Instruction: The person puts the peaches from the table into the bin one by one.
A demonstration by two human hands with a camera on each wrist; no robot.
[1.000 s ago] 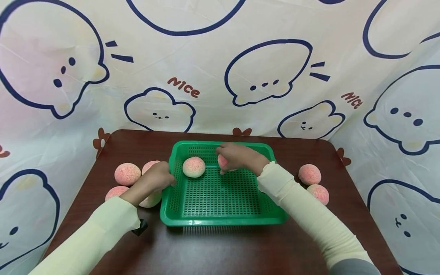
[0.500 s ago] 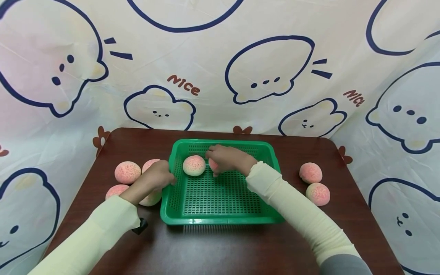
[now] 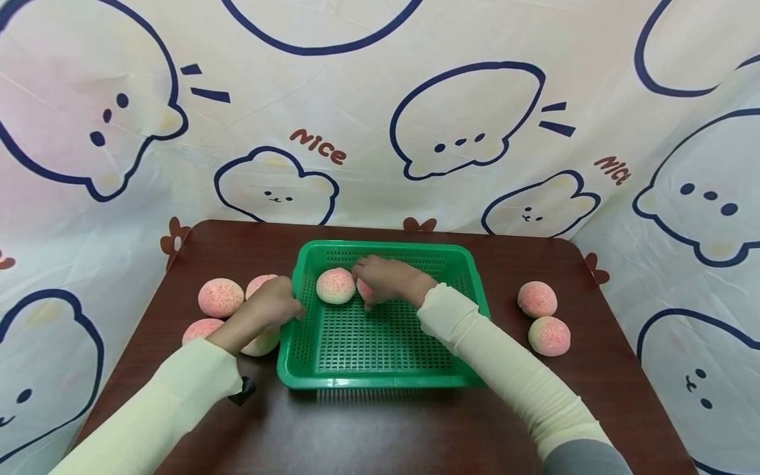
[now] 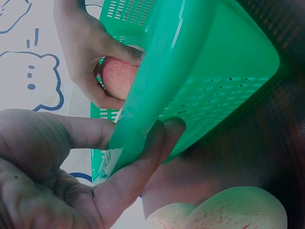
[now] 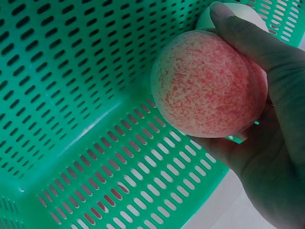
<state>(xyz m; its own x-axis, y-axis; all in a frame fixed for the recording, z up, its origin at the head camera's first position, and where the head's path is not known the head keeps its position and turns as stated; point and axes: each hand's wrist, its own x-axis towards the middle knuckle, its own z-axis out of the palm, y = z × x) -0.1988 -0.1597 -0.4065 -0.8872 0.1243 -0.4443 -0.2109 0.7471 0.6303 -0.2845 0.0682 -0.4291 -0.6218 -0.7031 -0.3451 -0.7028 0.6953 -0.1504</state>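
My left hand (image 3: 272, 305) pinches the left rim of a green plastic basket (image 3: 386, 382); in the left wrist view the thumb and fingers lie on either side of that rim. Inside the basket, my right hand (image 3: 388, 280) holds a pink and pale peach (image 5: 209, 86), its fingers and thumb around the fruit. Another peach (image 3: 335, 286) sits in the basket just left of the held one. In the right wrist view a pale fruit (image 5: 238, 14) shows partly behind the thumb. The held peach is mostly covered by the hand in the head view.
Several peaches (image 3: 221, 298) lie on the dark brown table (image 3: 380, 435) left of the basket, some partly behind the left forearm. Two more peaches (image 3: 537, 299) touch each other at the right. A patterned cloth (image 3: 368, 99) hangs behind the table.
My right hand has moved left inside the basket with the peach, ending close beside the one lying there. The left hand stays on the rim.
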